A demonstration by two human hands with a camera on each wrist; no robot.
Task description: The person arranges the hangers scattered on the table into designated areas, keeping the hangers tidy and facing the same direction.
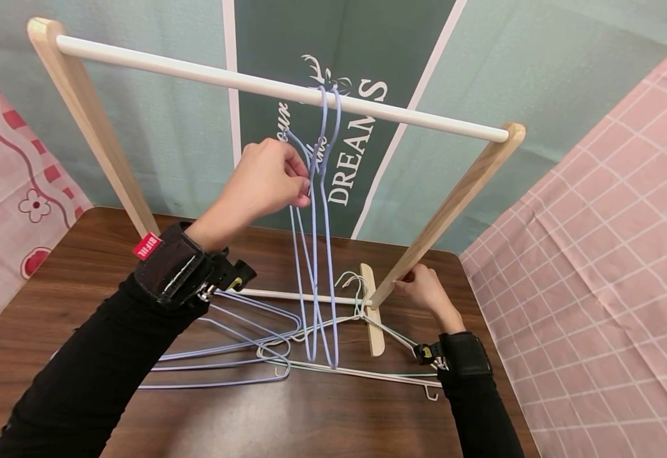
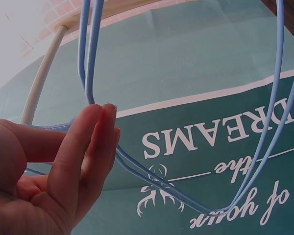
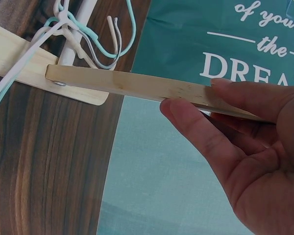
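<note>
Hung hangers (image 1: 314, 254) lt blue; rack post (image 1: 453, 213) pale wood, rail (image 1: 253, 84) white. Backdrop (image 1: 367, 38) teal/dk green w/ white lettering, 12 o'clock. Grid cloth (image 1: 613, 254) pink/white, 3. Floral cloth (image 1: 7, 191) pink/red, 9. Table (image 1: 241, 413) brn woodgrain, 6.

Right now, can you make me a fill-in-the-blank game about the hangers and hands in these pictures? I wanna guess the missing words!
1. On the white rail hang exactly ____ blue hangers.
2. The right hand holds a post made of ____.
3. The word in all capital letters on the dark green panel is ____.
4. The sleeve on the same arm as the left hand is coloured ____.

Missing words: two; wood; DREAMS; black.
</note>
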